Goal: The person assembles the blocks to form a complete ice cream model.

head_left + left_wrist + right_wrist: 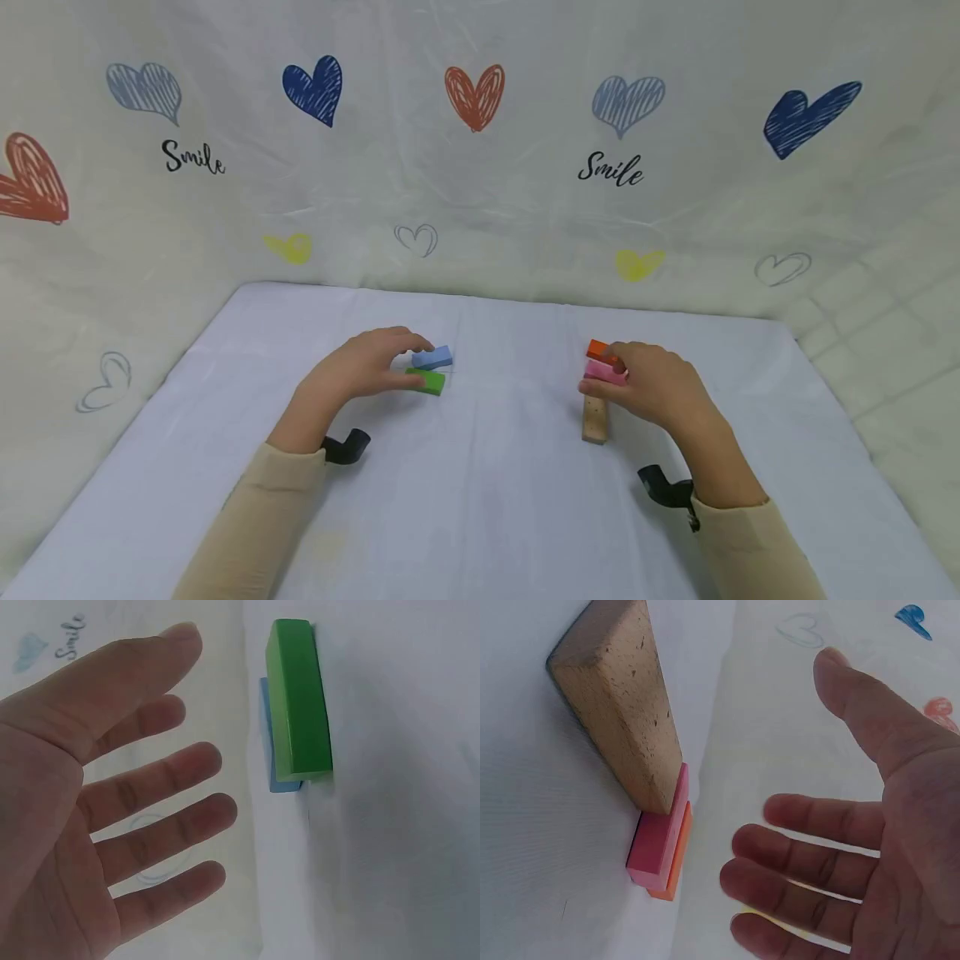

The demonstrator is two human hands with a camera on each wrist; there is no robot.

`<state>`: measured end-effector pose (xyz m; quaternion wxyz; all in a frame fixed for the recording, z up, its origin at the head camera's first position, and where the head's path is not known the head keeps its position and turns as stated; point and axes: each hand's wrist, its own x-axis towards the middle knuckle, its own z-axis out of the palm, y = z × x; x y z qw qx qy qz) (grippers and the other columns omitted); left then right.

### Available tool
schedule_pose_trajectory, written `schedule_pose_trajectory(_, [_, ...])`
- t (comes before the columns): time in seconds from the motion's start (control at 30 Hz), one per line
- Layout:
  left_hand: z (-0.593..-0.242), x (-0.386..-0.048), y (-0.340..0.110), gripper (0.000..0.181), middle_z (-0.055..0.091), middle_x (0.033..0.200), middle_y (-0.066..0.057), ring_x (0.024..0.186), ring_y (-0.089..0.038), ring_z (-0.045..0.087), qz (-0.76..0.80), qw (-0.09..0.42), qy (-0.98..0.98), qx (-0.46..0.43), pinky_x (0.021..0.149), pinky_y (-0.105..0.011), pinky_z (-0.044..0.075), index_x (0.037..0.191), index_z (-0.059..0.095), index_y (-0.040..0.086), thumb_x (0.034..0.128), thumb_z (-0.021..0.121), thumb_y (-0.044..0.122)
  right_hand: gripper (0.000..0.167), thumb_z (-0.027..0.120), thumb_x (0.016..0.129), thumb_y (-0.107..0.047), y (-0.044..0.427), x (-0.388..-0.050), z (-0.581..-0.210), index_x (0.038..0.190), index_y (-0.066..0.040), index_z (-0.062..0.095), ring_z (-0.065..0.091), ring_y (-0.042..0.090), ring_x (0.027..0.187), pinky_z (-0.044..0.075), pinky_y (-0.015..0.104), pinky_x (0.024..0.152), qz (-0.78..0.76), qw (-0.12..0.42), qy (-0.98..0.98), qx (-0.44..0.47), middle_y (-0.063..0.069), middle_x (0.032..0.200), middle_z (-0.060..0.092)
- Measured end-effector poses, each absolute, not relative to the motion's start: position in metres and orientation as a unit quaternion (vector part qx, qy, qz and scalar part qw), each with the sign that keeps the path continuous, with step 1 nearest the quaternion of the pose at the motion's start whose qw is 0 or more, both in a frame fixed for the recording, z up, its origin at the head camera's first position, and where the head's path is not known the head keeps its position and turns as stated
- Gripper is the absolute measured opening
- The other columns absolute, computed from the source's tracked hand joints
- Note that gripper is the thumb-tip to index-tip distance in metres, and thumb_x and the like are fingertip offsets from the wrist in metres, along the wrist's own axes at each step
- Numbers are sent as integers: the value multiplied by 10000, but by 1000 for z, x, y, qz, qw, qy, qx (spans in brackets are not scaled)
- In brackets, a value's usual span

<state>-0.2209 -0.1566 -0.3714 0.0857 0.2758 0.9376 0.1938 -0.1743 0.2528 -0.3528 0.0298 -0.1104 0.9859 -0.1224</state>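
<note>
My left hand (371, 362) hovers over a blue block (432, 358) and a green block (427, 382), which lie one behind the other. In the left wrist view its fingers are spread and apart from the green block (300, 701); the blue block (266, 735) is partly hidden behind it. On the other side, my right hand (652, 383) is above an orange block (597, 349), a pink block (604, 373) and a natural wooden block (596, 419). The right wrist view shows its fingers extended with nothing held, beside the wooden block (622, 705) and pink block (658, 847).
A white cloth covers the table (495, 492). Behind it hangs a pale sheet (525, 225) printed with hearts and "Smile" lettering. A black wrist mount sits on each wrist, the left one (348, 447) and the right one (663, 486).
</note>
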Motion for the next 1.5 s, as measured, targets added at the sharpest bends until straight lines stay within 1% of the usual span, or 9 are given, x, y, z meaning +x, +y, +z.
schedule_pose_trajectory(0.07, [-374,-222,-156,492,651,1250,15,1161,-203,591,195,95,936,276,1001,-426,474,1301,651,183,872,760,398,759,615,790,-777,252,-174,-354,1153,-113,675,566,168,722,430,326,572,-119,44,987,-100,11,903,652])
schedule_pose_trajectory(0.23, [-379,-224,-157,392,665,1195,51,1141,-189,597,192,110,937,271,996,-401,473,1212,689,196,864,776,353,754,613,783,-784,252,-174,-357,1077,-97,707,597,172,738,462,336,587,-113,74,988,-75,11,918,686])
schedule_pose_trajectory(0.37, [-382,-225,-156,345,662,1158,64,1103,-179,602,185,115,936,276,983,-383,476,1166,700,204,856,788,331,615,638,784,-760,250,-174,-359,859,-153,701,543,176,668,408,320,538,-108,103,987,-57,-11,744,617])
schedule_pose_trajectory(0.47, [-383,-225,-156,308,655,1111,70,1049,-179,602,182,113,936,278,951,-365,482,1129,710,212,850,797,311,585,643,781,-756,249,-174,-360,785,-172,679,514,174,644,380,313,526,-100,121,986,-47,-11,676,562])
schedule_pose_trajectory(0.63, [-382,-225,-156,277,640,1080,79,1010,-179,592,177,117,939,272,922,-354,485,1102,722,223,844,807,279,590,659,774,-748,246,-175,-362,803,-158,672,513,177,646,380,310,533,-94,137,985,-42,-11,674,548])
schedule_pose_trajectory(0.87, [-386,-227,-157,295,630,1095,63,1029,-166,596,170,117,940,270,942,-362,489,1115,729,213,836,816,249,567,681,776,-718,243,-175,-366,670,-169,589,446,153,605,317,297,521,-93,136,985,-41,-41,607,425])
schedule_pose_trajectory(1.13, [-389,-228,-158,326,638,1088,46,1008,-176,593,153,108,944,270,930,-367,494,1143,717,197,834,815,170,459,720,801,-635,238,-175,-370,731,-182,692,470,163,614,338,293,521,-96,139,984,-46,-25,623,490])
schedule_pose_trajectory(1.33, [-389,-228,-159,313,644,1083,64,1006,-179,591,147,105,950,257,910,-372,504,1138,717,226,853,780,112,346,760,815,-511,236,-175,-374,730,-186,680,492,167,625,362,296,524,-93,144,984,-54,-20,643,543])
schedule_pose_trajectory(1.5, [-390,-229,-158,304,641,1068,82,998,-172,591,144,103,951,255,888,-365,503,1117,713,246,847,793,131,328,754,822,-477,235,-177,-376,709,-185,655,490,168,618,360,297,520,-91,135,985,-61,-21,634,532])
